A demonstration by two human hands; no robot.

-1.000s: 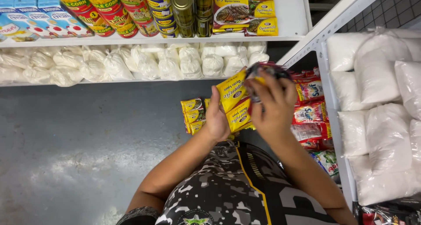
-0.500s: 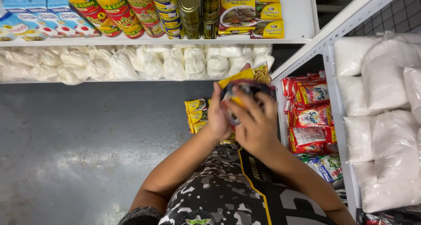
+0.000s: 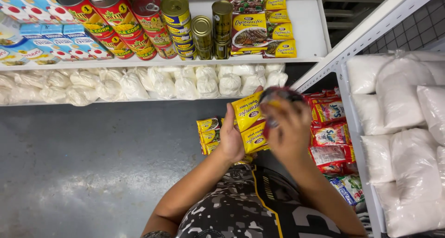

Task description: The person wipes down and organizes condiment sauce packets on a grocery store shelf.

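Observation:
My left hand holds a strip of yellow sauce sachets up in front of me. My right hand, blurred with motion, is closed around a dark red packet at the top of that strip. More yellow sachets lie on the floor just beyond my left hand. Red sachets are stacked to the right of my right hand.
A white shelf ahead carries cans, yellow sauce packs and blue cartons; below it lie tied bags of white powder. A rack on the right holds large white bags. Grey floor stretches to the left.
Both hands with the sachets shifted left and slightly up, then back toward the right. The right hand has moved over the top of the strip and is now blurred.

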